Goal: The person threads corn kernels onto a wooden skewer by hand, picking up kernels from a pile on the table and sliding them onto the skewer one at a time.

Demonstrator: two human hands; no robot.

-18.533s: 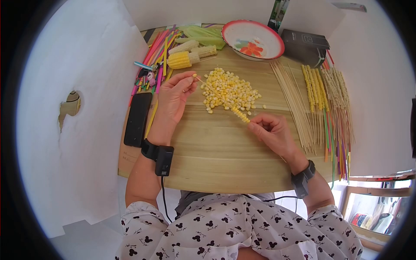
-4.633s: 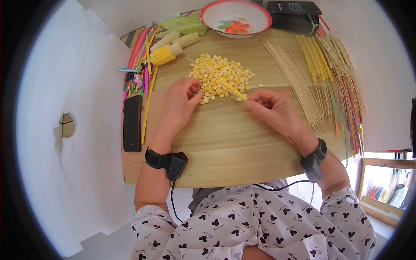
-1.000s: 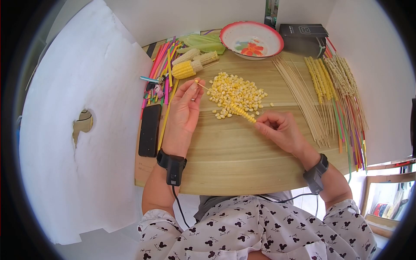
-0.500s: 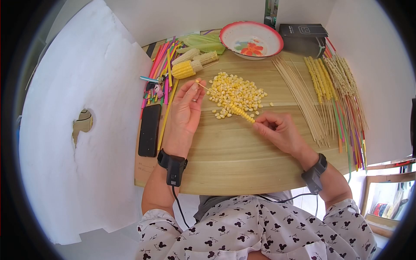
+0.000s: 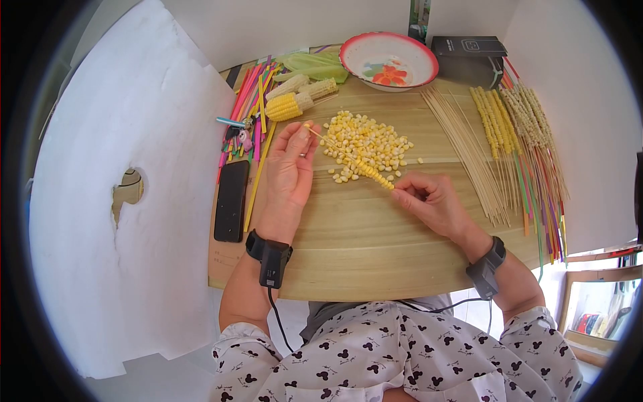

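Note:
My right hand (image 5: 429, 201) pinches the near end of a thin wooden skewer (image 5: 355, 164) that carries a row of yellow corn kernels along its near half. The skewer slants up and left across a pile of loose corn kernels (image 5: 365, 144) on the wooden table (image 5: 348, 234). My left hand (image 5: 291, 164) pinches a single kernel at the skewer's far tip, fingertips closed at the pile's left edge.
Bare skewers (image 5: 462, 147) and finished kernel skewers (image 5: 512, 127) lie at the right. A red-rimmed bowl (image 5: 388, 60) and a black box (image 5: 469, 50) sit at the back. Corn cobs (image 5: 298, 100), coloured sticks (image 5: 251, 97) and a black phone (image 5: 231, 201) lie at the left.
Over the last second both hands stay nearly still on the skewer. 4.6 s ago my left hand was down in the kernel pile; it now sits at the skewer's tip.

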